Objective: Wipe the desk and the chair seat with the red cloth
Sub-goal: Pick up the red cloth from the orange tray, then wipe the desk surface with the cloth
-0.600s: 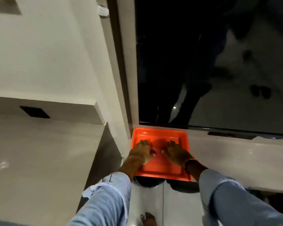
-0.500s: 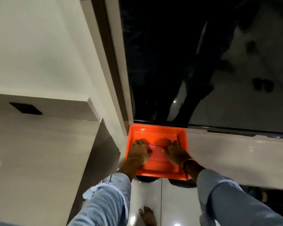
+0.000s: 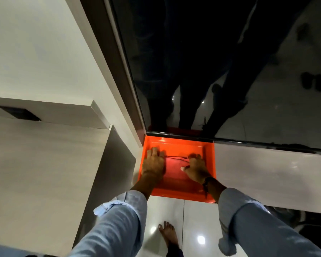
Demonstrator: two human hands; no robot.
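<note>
An orange tray (image 3: 174, 194) sits on the pale desk (image 3: 267, 175), in the corner under a dark glass panel. The red cloth (image 3: 173, 167) lies flat inside the tray. My left hand (image 3: 154, 164) rests palm down on the cloth's left part, fingers spread toward the tray's far wall. On the cloth's right part lies my right hand (image 3: 196, 168), its fingers at the far edge and its thumb stretched out across the fabric. Neither hand has lifted the cloth. No chair seat is clearly visible.
The dark reflective glass panel (image 3: 220, 71) rises behind the desk. A pale cabinet top (image 3: 44, 164) with a raised ledge fills the left. My bare foot (image 3: 168, 233) stands on glossy floor tiles below the tray. A dark object (image 3: 308, 225) sits under the desk at lower right.
My hands have moved apart across the tray, and the red cloth now shows flat between them. The camera has come closer and tilted further down.
</note>
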